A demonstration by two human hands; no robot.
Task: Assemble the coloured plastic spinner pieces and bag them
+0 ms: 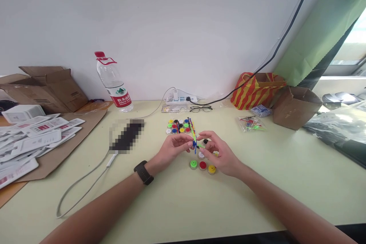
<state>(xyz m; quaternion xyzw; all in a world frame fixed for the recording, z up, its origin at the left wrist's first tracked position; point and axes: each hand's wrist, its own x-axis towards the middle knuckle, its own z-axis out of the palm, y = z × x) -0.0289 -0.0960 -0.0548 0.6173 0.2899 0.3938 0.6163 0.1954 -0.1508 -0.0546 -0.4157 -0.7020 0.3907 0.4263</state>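
Note:
My left hand (177, 148) pinches a small bunch of thin coloured plastic sticks (192, 127), mostly blue, yellow and green, held above the table. My right hand (220, 154) closes from the other side, its thumb and forefinger at the green stick with a dark tip. The exact kind of these pieces is too small to make out. Below the hands stand small round pots with a green lid (193, 164), a red lid (203, 165) and a yellow lid (212, 169). A white lid (201, 155) and a black lid (206, 142) are partly hidden by my right hand.
Behind my left hand, several coloured-lid pots (174, 131) stand in rows. Glasses (201, 109) and a power strip (183, 100) lie near the wall. A water bottle (116, 84), a cable (82, 177) and white packets (42, 133) are leftward; a small bag (251, 123) and boxes (297, 106) rightward.

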